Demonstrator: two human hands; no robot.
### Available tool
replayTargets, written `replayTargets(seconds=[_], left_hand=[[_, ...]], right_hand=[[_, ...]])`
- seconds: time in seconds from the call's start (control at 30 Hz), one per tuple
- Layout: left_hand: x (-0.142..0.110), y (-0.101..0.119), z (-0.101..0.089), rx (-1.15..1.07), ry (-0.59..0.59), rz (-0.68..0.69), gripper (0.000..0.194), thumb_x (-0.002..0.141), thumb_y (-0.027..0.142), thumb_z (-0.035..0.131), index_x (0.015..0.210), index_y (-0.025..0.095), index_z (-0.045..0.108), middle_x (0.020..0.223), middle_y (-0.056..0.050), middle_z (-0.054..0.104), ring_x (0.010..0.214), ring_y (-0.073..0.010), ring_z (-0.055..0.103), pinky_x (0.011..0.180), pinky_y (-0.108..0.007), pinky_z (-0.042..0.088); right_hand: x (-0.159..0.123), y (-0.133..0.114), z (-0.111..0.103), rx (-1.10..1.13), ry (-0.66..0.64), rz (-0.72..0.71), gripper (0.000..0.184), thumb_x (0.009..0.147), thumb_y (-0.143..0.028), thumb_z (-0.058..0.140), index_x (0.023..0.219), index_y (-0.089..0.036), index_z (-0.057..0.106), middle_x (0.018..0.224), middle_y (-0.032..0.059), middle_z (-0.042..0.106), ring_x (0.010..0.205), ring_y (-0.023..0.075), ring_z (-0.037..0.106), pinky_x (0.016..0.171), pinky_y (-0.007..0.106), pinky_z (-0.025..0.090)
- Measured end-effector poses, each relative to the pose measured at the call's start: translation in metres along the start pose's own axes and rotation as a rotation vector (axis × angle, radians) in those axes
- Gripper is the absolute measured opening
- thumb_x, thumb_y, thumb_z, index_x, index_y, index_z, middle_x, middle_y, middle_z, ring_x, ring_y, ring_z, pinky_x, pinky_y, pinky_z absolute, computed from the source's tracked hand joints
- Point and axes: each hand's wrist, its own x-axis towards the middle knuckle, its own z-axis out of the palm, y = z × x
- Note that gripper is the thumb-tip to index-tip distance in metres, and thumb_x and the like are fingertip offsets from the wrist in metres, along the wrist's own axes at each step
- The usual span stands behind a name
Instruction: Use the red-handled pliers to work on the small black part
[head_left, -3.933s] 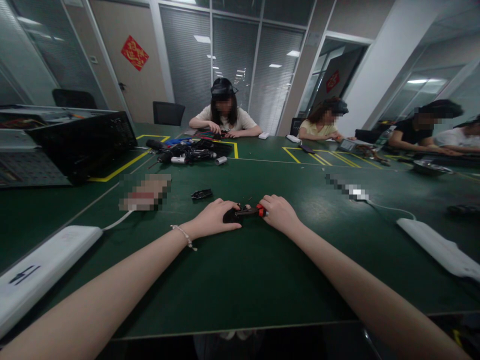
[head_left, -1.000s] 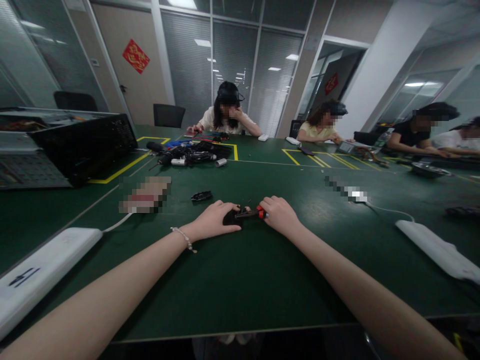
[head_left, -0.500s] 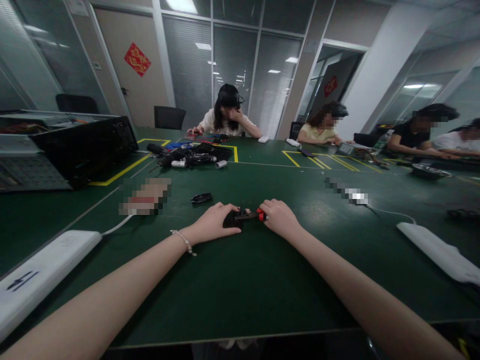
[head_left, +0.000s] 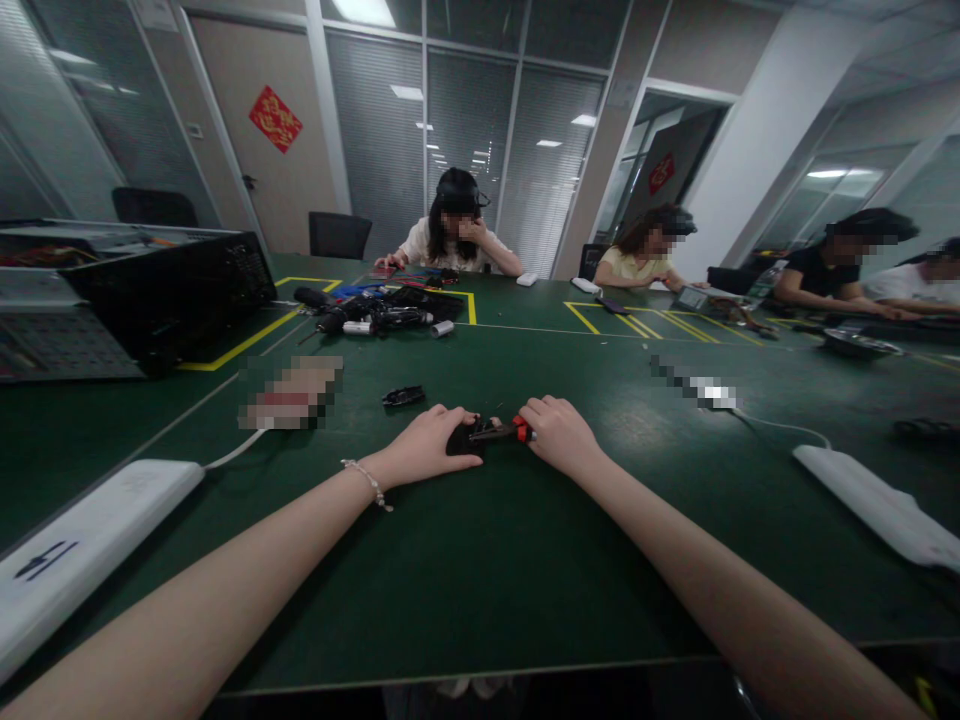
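Observation:
My left hand (head_left: 431, 440) is closed around a small black plastic piece (head_left: 459, 440), pinning it at the table surface with thumb and fingers. From the right, my right hand (head_left: 559, 430) grips pliers with red handles (head_left: 521, 429). Their dark metal jaws (head_left: 489, 435) reach to the black piece; whether they bite on it I cannot tell. Another black plastic part (head_left: 403, 396) lies on the table just beyond my left hand.
On the green table (head_left: 480, 570), a heap of black cables and parts (head_left: 382, 308) lies farther off. A computer case (head_left: 172, 300) stands at left. White power banks (head_left: 112, 540) (head_left: 874, 500) with cables flank my arms. Several people sit around the table.
The pliers have shifted very slightly at the black piece. Both hands stay in the same place, and their grips look unchanged.

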Motion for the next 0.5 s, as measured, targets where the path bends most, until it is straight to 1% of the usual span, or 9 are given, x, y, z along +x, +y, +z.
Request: replayTargets(seconds=[0.3,0.5], left_hand=[[0.0004,0.0006,-0.0009,-0.002,-0.001,0.006,0.059,0.071,0.059,0.052,0.115,0.021,0.044,0.111,-0.008,0.052,0.096,-0.0235,0.048,0.078,-0.034,0.040],[0.0001,0.0005,0.0003,0.014,0.018,0.045,0.058,0.072,0.058,0.052,0.116,0.021,0.044,0.111,-0.007,0.052,0.097,-0.0237,0.047,0.080,-0.034,0.039]], right_hand=[[0.0000,-0.0009,0.0024,0.069,-0.034,0.031,0.018,0.070,-0.016,0.054,0.088,-0.015,0.058,0.088,0.0062,0.059,0.077,0.0166,0.051,0.067,0.026,0.036],[-0.0005,-0.0010,0.0007,0.042,-0.024,0.022,0.018,0.069,-0.015,0.054,0.086,-0.014,0.058,0.088,0.0071,0.058,0.078,0.0180,0.050,0.066,0.027,0.035]])
